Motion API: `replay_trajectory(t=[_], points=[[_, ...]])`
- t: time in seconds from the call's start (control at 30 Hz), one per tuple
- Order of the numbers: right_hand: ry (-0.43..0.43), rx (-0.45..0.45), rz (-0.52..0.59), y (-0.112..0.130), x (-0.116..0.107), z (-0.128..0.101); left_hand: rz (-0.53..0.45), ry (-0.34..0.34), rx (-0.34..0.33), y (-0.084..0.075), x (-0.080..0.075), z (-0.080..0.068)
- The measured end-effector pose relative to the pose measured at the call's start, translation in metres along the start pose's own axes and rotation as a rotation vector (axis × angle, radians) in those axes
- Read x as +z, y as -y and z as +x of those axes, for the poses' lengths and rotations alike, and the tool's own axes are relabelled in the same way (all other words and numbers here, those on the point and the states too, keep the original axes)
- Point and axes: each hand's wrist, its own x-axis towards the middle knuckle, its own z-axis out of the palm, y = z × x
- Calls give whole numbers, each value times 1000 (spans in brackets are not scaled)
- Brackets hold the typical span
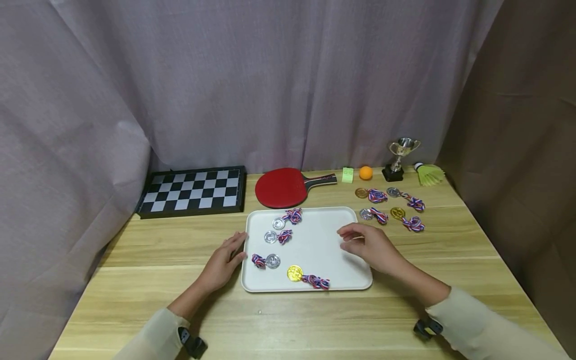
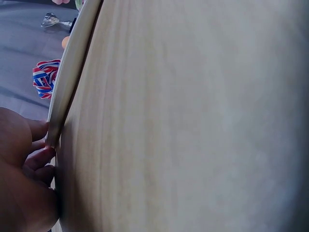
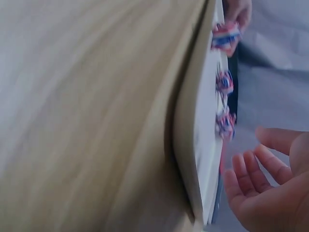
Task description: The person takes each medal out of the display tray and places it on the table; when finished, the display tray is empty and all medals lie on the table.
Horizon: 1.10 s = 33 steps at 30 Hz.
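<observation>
A white tray (image 1: 315,245) lies on the wooden table and holds three silver medals (image 1: 270,237) and a gold medal (image 1: 294,273), each with a red, white and blue ribbon. My left hand (image 1: 225,260) rests on the table, its fingertips (image 2: 39,149) touching the tray's left rim (image 2: 72,63). My right hand (image 1: 366,245) hovers over the tray's right side with relaxed fingers and holds nothing. In the right wrist view its bare palm (image 3: 263,188) sits beside the tray edge (image 3: 193,125).
Several more medals (image 1: 391,205) lie on the table right of the tray. Behind the tray are a red paddle (image 1: 281,187), a chessboard (image 1: 193,190), a green block (image 1: 347,174), an orange ball (image 1: 365,172), a small trophy (image 1: 398,157) and a shuttlecock (image 1: 429,174). A curtain hangs behind.
</observation>
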Motion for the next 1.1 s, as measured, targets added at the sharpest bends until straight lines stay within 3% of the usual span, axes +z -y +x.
replay_trajectory(t=[0.37, 0.53, 0.83, 1.1], points=[[224, 21, 42, 18, 50, 7, -1, 3, -6, -1, 0, 0], [291, -12, 26, 23, 69, 13, 1, 1, -1, -1, 0, 0], [375, -54, -40, 26, 79, 22, 9, -4, -1, 0, 0, 1], [386, -124, -120, 24, 85, 25, 3, -2, -6, 0, 0, 0]])
